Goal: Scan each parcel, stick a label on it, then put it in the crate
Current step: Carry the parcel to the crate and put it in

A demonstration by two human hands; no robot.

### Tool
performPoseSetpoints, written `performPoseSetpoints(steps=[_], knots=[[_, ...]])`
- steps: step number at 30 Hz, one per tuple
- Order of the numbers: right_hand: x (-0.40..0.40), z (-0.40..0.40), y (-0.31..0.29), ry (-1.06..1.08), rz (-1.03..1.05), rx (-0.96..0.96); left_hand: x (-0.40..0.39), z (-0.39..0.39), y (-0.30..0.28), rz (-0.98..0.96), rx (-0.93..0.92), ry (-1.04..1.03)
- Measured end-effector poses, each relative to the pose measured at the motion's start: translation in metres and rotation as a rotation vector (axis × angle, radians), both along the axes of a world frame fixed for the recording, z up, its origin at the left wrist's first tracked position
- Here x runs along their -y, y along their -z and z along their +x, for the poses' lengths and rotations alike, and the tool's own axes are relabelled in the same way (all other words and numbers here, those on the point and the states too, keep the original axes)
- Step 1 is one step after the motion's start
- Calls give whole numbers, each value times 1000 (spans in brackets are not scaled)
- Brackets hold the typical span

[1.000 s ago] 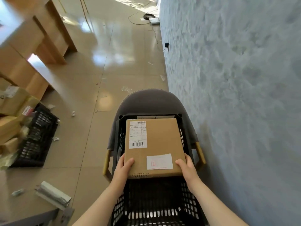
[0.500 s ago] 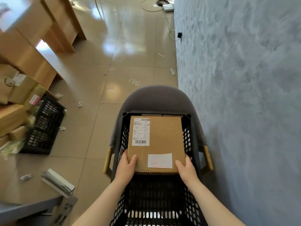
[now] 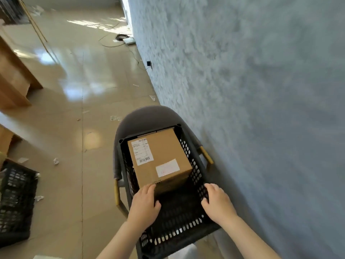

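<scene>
Daylight from the far end of the room, white glare on the glossy floor (image 3: 78, 86), wall (image 3: 242, 90) smeared by motion blur, wide-angle bending at edges

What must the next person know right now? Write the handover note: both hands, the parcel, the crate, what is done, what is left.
Left hand: fingers lie on the near top edge of the parcel, not gripping.
Right hand: open, off the parcel, over the crate by its right wall.
Parcel: in the far end of the crate, which sits on a grey chair by the wall. It carries a shipping label and a small white sticker.
Done: this parcel is labelled and crated.
Left: draw both hands out, fetch the next parcel. A second black crate stands on the floor to the left.
</scene>
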State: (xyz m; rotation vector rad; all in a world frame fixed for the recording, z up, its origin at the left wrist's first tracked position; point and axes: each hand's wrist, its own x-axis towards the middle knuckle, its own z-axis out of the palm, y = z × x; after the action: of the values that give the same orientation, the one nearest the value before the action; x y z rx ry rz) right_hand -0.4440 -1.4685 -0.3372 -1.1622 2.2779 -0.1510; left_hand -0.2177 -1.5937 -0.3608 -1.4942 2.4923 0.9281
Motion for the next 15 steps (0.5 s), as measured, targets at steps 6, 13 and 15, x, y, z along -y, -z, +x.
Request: performPoseSetpoints(steps=[6, 13, 15], knots=[[-111, 48, -30, 230, -51, -83, -47, 1, -39, -46, -66, 353], [-250, 105, -62, 549, -96, -151, -140, -30, -74, -271, -93, 832], [-297, 124, -68, 697, -118, -141, -178, -40, -80, -305, -92, 970]])
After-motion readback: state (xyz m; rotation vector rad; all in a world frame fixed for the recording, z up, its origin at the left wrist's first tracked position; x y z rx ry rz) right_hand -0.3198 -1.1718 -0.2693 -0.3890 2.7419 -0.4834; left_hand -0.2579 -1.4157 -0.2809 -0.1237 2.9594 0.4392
